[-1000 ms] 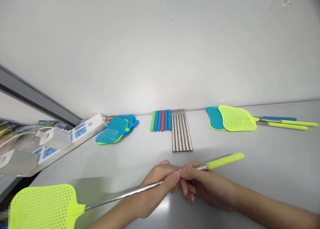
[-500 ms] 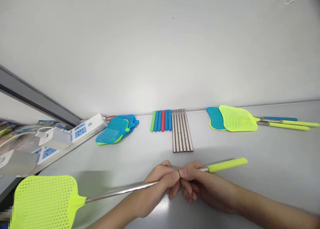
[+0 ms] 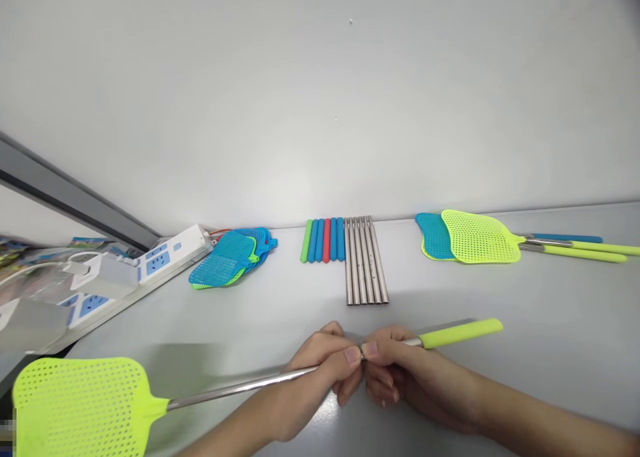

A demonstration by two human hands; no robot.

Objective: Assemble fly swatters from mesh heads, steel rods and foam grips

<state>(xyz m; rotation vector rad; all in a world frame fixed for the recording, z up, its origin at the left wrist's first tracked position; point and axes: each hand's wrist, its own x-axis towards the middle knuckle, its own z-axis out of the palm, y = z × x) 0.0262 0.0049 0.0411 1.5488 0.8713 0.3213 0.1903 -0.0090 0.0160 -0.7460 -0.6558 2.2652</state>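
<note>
A fly swatter (image 3: 83, 404) with a yellow-green perforated head, a metal rod and a yellow-green grip lies across both hands, tilted up toward the right. My left hand (image 3: 325, 370) is closed around the middle of its rod. Just beside it, my right hand (image 3: 405, 370) grips the rod nearer the handle. The two thumbs press close together over a point on the rod where a short bit of metal shows between them. The undersides of the fingers are partly hidden.
Behind the hands lie several coloured grips (image 3: 323, 240) and a row of metal tubes (image 3: 367, 264). Blue and green swatter heads (image 3: 225, 260) are stacked at left, near a power strip (image 3: 155, 264) with plugs. At right lie swatters with handles (image 3: 483, 237). A wall (image 3: 320, 110) stands behind.
The swatter's head has shifted slightly left and down, its grip slightly right. My hands stay closed on the rod, a little farther apart. The view has moved slightly.
</note>
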